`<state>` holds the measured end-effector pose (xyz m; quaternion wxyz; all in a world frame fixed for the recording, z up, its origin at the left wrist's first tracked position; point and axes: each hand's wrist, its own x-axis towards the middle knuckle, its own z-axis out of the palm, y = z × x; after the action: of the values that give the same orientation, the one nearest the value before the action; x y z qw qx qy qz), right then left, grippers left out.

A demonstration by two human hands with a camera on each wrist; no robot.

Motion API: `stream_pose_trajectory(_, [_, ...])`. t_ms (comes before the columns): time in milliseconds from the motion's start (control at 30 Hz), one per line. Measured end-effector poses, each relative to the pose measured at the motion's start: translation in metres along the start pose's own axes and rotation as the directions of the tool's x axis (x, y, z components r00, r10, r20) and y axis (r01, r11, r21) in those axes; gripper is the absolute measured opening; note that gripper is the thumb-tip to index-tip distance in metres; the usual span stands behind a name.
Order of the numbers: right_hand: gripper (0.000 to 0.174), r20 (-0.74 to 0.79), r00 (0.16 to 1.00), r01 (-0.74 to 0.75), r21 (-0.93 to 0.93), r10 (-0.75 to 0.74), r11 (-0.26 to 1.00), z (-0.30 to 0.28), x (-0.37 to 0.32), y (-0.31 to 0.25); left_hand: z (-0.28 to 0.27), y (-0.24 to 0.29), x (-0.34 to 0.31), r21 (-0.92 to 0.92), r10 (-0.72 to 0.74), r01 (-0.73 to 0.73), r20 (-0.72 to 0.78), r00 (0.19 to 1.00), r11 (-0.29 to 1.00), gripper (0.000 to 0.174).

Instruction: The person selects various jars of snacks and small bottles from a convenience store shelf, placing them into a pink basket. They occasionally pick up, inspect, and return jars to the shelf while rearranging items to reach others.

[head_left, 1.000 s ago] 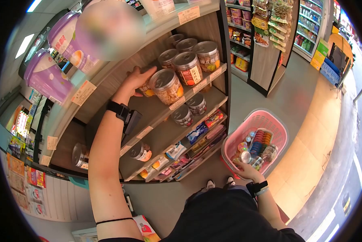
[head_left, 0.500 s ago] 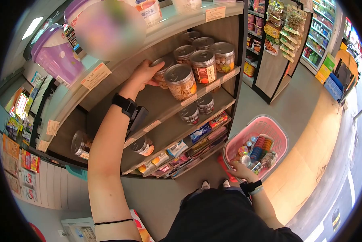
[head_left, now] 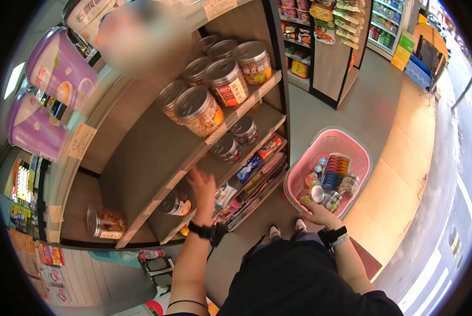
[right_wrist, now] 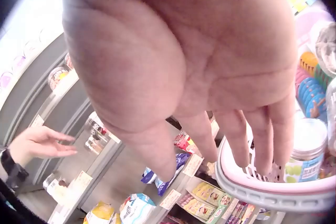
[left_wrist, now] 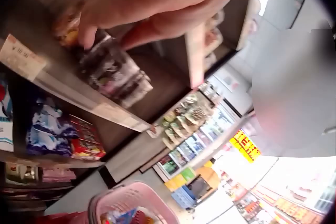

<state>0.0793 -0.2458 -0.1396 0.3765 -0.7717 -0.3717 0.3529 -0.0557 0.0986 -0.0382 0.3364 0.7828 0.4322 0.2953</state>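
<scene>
My left hand (head_left: 202,187) is loosely spread in front of the shelf unit, by the lower jar shelf, holding nothing. In the left wrist view its fingers overlap a dark-labelled jar (left_wrist: 115,74), blurred. Two dark-labelled jars (head_left: 226,148) stand on that shelf, and another jar (head_left: 176,203) with an orange label is to their left. Several clear jars of snacks with grey lids, one a jar (head_left: 199,113) at the front, fill the right of the shelf above. My right hand (head_left: 321,215) is at the near rim of a pink basket (head_left: 299,158), its fingers extended in the right wrist view.
Jars, cans and a pack of colourful round items (head_left: 337,167) lie in the basket. Purple cups (head_left: 62,68) line the top shelf at left. A lone jar (head_left: 105,222) lies at the far left. Packaged snacks (head_left: 249,168) occupy the low shelves. Tiled floor leads right to the street.
My left hand has left the jar on the upper shelf and come down to the lower shelf. That jar stays behind the front one. My right hand stays at the basket.
</scene>
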Motion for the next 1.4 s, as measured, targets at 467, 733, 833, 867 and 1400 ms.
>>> stream_pose_trajectory(467, [0.054, -0.038, 0.996, -0.077, 0.029, 0.078, 0.997, -0.006, -0.022, 0.002, 0.008, -0.066, 0.085, -0.645, -0.307, 0.183, -0.084, 0.948, 0.742, 0.04])
stream_pose_trajectory(733, [0.055, 0.089, 0.994, 0.08, -0.097, -0.071, 0.992, 0.004, 0.027, 0.007, -0.075, 0.081, -0.062, -0.546, -0.093, 0.396, 0.5, 0.861, 0.738, 0.065])
stream_pose_trajectory(833, [0.055, 0.137, 0.987, 0.103, -0.143, -0.083, 0.984, -0.003, 0.037, -0.018, -0.13, 0.137, -0.076, -0.278, 0.131, 0.048, 0.588, 0.798, 0.959, 0.076])
stream_pose_trajectory(867, [0.056, 0.145, 0.984, 0.122, -0.151, -0.1, 0.981, -0.001, 0.043, -0.016, -0.148, 0.153, -0.074, -0.29, 0.189, -0.025, 0.552, 0.812, 0.957, 0.08])
stream_pose_trajectory(1400, [0.056, 0.072, 0.994, 0.089, -0.009, -0.088, 0.996, -0.017, 0.017, -0.002, -0.144, 0.175, 0.187, 0.15, -0.01, -0.01, 0.135, 0.991, 0.989, 0.081])
